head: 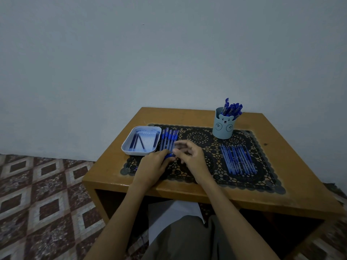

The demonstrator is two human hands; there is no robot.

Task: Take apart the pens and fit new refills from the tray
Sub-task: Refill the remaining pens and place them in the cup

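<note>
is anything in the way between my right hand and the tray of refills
Yes. A row of blue pens lies beside the tray's right side, between it and the right hand. The left hand, holding a pen, sits near that path too.
</note>
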